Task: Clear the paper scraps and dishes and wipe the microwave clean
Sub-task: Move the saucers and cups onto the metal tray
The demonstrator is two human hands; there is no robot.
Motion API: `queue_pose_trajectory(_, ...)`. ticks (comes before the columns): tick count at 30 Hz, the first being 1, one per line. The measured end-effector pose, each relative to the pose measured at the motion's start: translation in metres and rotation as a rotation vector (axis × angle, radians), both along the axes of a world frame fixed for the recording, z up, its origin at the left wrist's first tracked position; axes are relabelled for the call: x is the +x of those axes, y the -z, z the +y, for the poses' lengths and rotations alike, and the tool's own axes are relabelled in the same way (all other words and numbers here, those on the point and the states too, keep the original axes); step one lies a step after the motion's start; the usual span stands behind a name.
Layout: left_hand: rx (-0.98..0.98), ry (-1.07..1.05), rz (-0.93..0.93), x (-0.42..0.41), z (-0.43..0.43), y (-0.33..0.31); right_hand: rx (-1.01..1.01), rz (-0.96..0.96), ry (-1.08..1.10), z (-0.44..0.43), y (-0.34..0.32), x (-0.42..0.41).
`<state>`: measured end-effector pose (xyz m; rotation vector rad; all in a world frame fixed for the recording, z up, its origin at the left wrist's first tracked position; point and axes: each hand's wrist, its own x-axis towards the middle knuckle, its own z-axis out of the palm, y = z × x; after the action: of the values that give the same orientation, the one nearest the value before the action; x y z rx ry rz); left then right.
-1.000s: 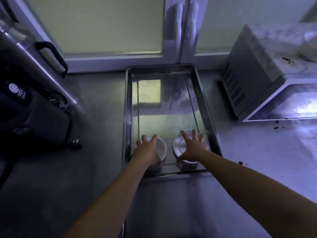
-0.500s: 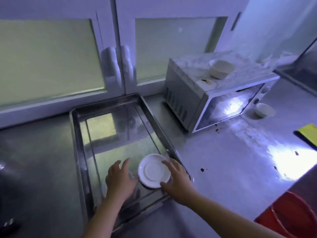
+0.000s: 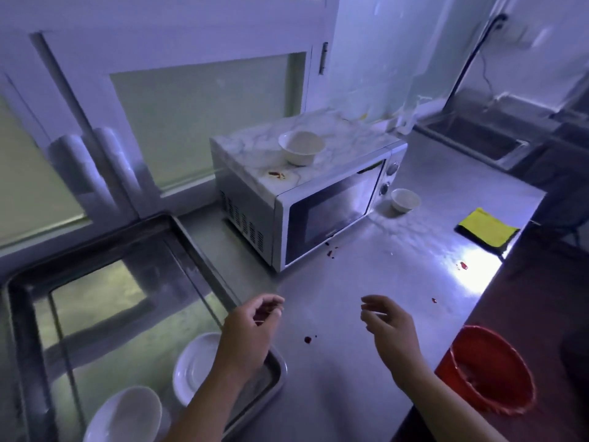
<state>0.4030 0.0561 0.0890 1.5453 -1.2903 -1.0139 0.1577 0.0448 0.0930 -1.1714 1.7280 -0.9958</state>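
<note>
A white microwave (image 3: 306,199) with a marble-patterned top stands on the steel counter. One white bowl (image 3: 301,147) sits on top of it beside a reddish stain (image 3: 276,175). Another small bowl (image 3: 405,200) rests on the counter to its right. In the steel tray (image 3: 28,314) at lower left lie a white saucer (image 3: 194,366) and a white bowl (image 3: 126,416). My left hand (image 3: 251,327) hovers over the tray's right rim with fingers loosely curled and empty. My right hand (image 3: 387,323) hangs open above the counter, holding nothing.
Red scraps (image 3: 307,339) dot the counter, with more in front of the microwave (image 3: 331,250) and further right (image 3: 462,265). A yellow cloth (image 3: 486,230) lies at the right edge. A red bin (image 3: 487,371) stands below the counter. A sink (image 3: 478,138) is at the far right.
Both hands have let go of the bowl and saucer in the tray and lifted away to the right. My view has swung right toward the microwave.
</note>
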Motion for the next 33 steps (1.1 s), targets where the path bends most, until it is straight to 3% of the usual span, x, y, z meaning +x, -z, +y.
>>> queue_pose_trajectory(5,-0.091,-0.066,-0.056,-0.046,-0.06,-0.021,-0.009,-0.111,0.008,-0.061,0.013,-0.044)
queue_pose_trajectory(11,-0.135,-0.388,-0.003,-0.099,-0.171,-0.085,0.012,-0.237,-0.033,-0.155,0.031,-0.12)
queue_pose_trajectory(17,-0.006,-0.739,0.211,-0.102,-0.278,-0.127,0.064,-0.226,0.018,-0.257,0.05,-0.199)
queue_pose_trajectory(22,0.143,-0.785,0.235,-0.109,-0.319,-0.122,0.165,-0.322,0.165,-0.335,0.059,-0.255)
queue_pose_trajectory(30,0.033,-0.869,0.335,-0.121,-0.34,-0.115,0.406,-0.566,0.318,-0.418,0.077,-0.285)
queue_pose_trajectory(33,-0.013,-0.824,0.367,-0.131,-0.336,-0.115,0.503,-0.798,0.405,-0.451,0.085,-0.286)
